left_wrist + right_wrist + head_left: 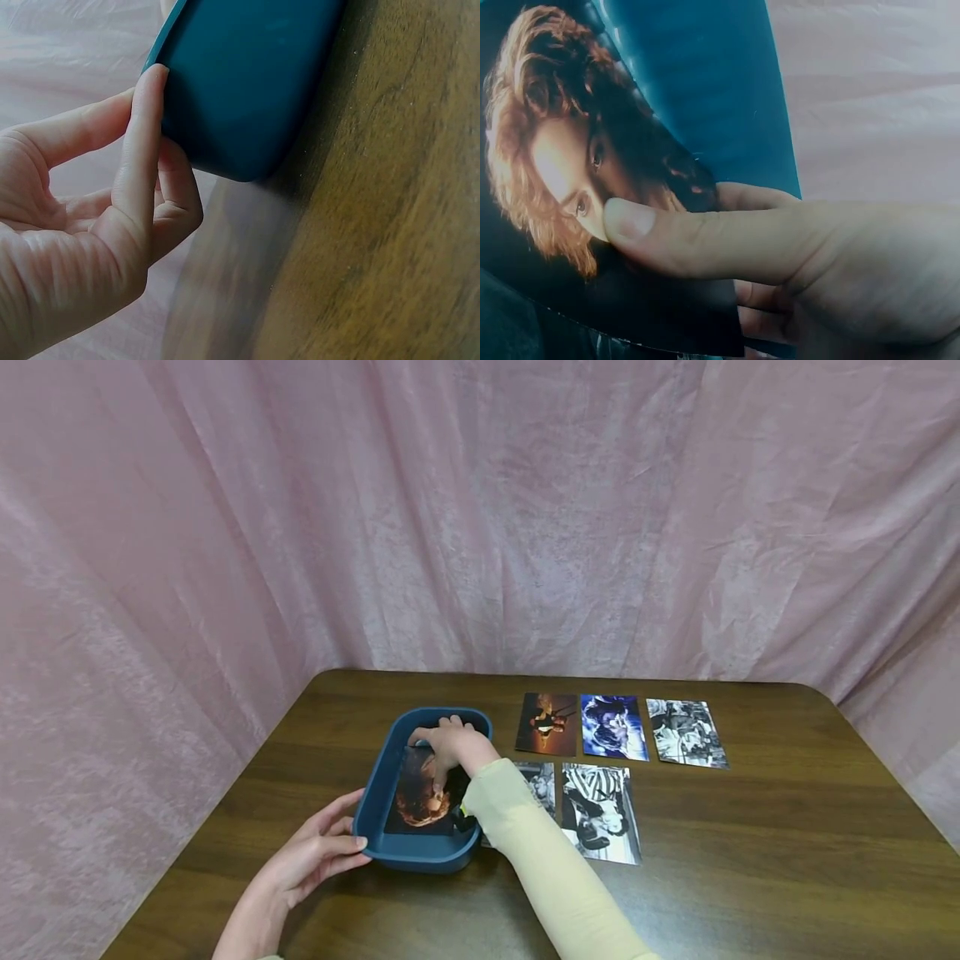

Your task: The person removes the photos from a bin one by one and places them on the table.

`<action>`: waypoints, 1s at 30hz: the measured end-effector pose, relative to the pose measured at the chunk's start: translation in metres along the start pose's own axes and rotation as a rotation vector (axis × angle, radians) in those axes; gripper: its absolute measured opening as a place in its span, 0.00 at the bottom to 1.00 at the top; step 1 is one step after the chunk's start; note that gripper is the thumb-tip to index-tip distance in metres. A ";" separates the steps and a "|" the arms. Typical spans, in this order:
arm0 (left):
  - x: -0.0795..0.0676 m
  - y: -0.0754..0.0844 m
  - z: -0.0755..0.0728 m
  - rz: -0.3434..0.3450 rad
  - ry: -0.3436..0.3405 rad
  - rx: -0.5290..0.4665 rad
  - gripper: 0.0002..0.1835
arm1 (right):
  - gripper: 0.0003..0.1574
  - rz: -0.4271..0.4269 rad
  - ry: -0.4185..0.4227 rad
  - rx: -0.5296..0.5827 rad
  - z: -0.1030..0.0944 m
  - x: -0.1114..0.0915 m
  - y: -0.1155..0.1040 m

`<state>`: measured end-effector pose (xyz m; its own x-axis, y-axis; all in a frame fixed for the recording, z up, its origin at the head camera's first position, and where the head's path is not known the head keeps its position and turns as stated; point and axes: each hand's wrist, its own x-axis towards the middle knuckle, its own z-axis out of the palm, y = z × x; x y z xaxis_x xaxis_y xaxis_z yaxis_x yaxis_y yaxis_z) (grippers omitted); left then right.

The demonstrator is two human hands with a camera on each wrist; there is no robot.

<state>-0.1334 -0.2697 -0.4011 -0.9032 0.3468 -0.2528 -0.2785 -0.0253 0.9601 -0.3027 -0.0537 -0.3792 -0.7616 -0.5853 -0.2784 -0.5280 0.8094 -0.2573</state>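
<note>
While the left hand (311,850) pinches the near-left corner of a blue box (420,863) on the counter (795,852) between thumb and fingers, the right hand (454,747) reaches inside, closed on a dark photo (414,792), thumb on top and fingers behind. Five other photos (615,727) lie outside, to the right. Handling this photo seems the step in hand; in or out is unclear, but the next move likely calls for clearing the rim

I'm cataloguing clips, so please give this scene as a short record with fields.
left hand: holds blue rounded rectangular tub at its near left corner
right hand: pinches dark glossy rectangular photo print inside tub
far row: orange print, blue print, monochrome print
near row: two monochrome prints, one partly behind pale sleeve
surface: brown woodgrain table
backdrop: pink velvety curtain
</note>
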 end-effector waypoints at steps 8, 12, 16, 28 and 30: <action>-0.001 0.001 0.000 -0.004 0.011 0.002 0.44 | 0.53 -0.007 -0.030 0.099 -0.001 0.001 -0.003; -0.001 0.001 -0.001 -0.005 0.014 0.007 0.45 | 0.52 -0.013 -0.046 0.068 -0.006 0.002 -0.006; -0.001 0.001 -0.001 -0.006 0.006 0.008 0.45 | 0.46 0.039 -0.075 0.143 -0.017 0.001 -0.006; -0.001 0.003 0.001 -0.009 0.014 0.004 0.45 | 0.30 -0.185 -0.002 0.604 -0.057 -0.028 0.020; -0.001 0.003 0.001 -0.011 0.012 0.002 0.45 | 0.29 -0.212 0.017 0.664 -0.059 -0.033 0.026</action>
<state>-0.1330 -0.2692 -0.3981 -0.9041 0.3358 -0.2643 -0.2874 -0.0199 0.9576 -0.3136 -0.0105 -0.3223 -0.6762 -0.7220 -0.1468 -0.3279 0.4733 -0.8176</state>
